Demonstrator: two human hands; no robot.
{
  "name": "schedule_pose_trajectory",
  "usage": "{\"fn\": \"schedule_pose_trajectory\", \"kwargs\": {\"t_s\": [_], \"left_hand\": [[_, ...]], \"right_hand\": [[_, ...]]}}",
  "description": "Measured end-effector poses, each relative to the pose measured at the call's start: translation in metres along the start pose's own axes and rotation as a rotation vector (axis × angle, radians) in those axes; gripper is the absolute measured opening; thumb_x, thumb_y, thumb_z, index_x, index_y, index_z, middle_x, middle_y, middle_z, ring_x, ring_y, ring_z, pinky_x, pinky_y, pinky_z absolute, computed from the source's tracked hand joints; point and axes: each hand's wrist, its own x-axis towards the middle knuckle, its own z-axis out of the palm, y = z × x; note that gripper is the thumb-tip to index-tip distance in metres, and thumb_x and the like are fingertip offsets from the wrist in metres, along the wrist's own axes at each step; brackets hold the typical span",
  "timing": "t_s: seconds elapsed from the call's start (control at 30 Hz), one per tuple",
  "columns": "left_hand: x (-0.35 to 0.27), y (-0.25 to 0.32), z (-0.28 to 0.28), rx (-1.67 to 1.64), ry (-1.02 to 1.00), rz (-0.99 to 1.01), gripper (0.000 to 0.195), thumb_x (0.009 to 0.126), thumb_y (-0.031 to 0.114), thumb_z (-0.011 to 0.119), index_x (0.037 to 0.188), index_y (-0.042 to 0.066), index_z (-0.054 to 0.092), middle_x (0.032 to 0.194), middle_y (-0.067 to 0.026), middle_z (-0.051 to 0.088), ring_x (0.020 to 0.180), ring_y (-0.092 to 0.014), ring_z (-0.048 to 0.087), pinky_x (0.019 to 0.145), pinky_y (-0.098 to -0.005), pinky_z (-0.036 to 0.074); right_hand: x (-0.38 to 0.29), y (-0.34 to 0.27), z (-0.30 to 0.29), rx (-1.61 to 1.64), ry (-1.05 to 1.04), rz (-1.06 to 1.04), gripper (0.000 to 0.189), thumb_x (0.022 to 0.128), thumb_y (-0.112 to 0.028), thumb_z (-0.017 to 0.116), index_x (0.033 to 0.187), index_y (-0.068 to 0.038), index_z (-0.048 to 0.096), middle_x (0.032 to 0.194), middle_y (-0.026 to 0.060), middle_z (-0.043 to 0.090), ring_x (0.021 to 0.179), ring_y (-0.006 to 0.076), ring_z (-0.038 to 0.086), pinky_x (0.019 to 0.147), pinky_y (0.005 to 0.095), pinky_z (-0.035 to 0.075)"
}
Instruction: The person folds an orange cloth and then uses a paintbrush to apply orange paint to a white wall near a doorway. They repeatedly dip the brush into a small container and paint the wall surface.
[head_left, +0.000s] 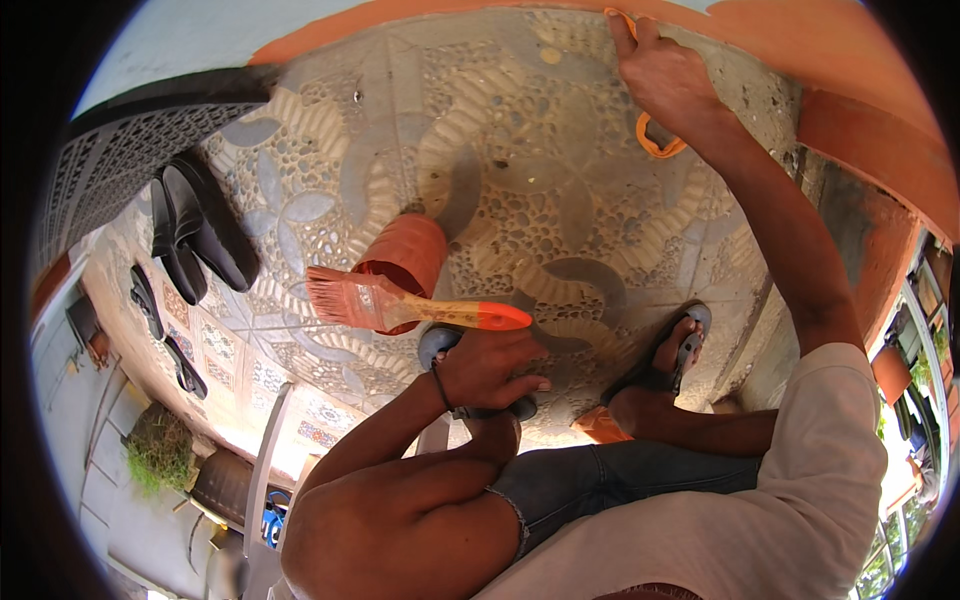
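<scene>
Up at the base of the orange-painted wall band (480, 9), my right hand (667, 75) has its fingers against a strip of orange tape or cloth, whose looped end (660, 139) hangs below the palm. My left hand (491, 367) is near my knee, just below a wide paintbrush (420, 307) with reddish wet bristles and an orange-tipped wooden handle. Whether those fingers touch the handle is unclear. Behind the brush, a paint-smeared orange container (409, 259) stands on the pebble-patterned floor.
Black shoes (195, 225) and sandals (169, 330) lie at left beside a dark perforated plastic piece (150, 142). My sandalled feet (675, 349) rest on the pebble mosaic. A step edge (757, 315) runs at right, and a pale chair leg (266, 450) stands at lower left.
</scene>
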Motion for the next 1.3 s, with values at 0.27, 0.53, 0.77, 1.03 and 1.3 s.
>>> {"fn": "schedule_pose_trajectory", "kwargs": {"t_s": [0.27,0.53,0.77,1.03,1.3], "left_hand": [[0.004,0.002,0.001,0.009,-0.009,-0.005,0.045,0.091,0.04,0.083,0.118,0.006,0.075,0.094,-0.0102,0.066,0.084,-0.032,0.069,0.071,-0.043,0.054],[0.008,0.006,0.001,0.008,-0.028,-0.019,0.045,0.09,0.04,0.084,0.118,0.006,0.075,0.094,-0.0102,0.066,0.085,-0.033,0.069,0.071,-0.0432,0.055],[0.01,0.006,0.001,-0.006,-0.06,-0.04,0.045,0.09,0.04,0.084,0.118,0.007,0.075,0.095,-0.0101,0.067,0.085,-0.033,0.07,0.071,-0.0434,0.056],[0.009,0.005,0.004,-0.021,-0.05,-0.034,0.045,0.089,0.04,0.085,0.118,0.006,0.076,0.093,-0.0101,0.067,0.082,-0.033,0.07,0.07,-0.0435,0.055],[-0.004,0.0,0.005,-0.008,0.042,0.031,0.043,0.09,0.04,0.084,0.115,0.006,0.075,0.093,-0.0109,0.066,0.082,-0.034,0.069,0.07,-0.0441,0.054]], "right_hand": [[-0.01,0.01,0.023,0.017,0.097,0.034,0.083,0.084,-0.003,0.067,0.158,0.019,0.037,0.131,0.0477,0.058,0.08,0.0343,0.071,0.059,0.0435,0.057],[-0.011,0.021,0.037,0.096,-0.006,0.052,0.082,0.086,-0.007,0.067,0.159,0.017,0.039,0.127,0.0453,0.061,0.077,0.0322,0.07,0.056,0.0436,0.056],[-0.023,0.027,0.05,0.032,0.123,0.102,0.073,0.09,-0.009,0.063,0.156,0.017,0.043,0.129,0.0412,0.061,0.081,0.0334,0.073,0.058,0.0435,0.059],[-0.03,0.032,0.047,-0.007,0.077,0.119,0.068,0.089,-0.009,0.064,0.15,0.017,0.05,0.124,0.0379,0.063,0.079,0.0321,0.072,0.063,0.0413,0.06],[-0.057,0.024,0.042,0.185,0.244,0.362,0.053,0.087,-0.002,0.069,0.14,0.0,0.061,0.107,0.0117,0.063,0.091,0.0255,0.074,0.072,0.0385,0.065]]}}
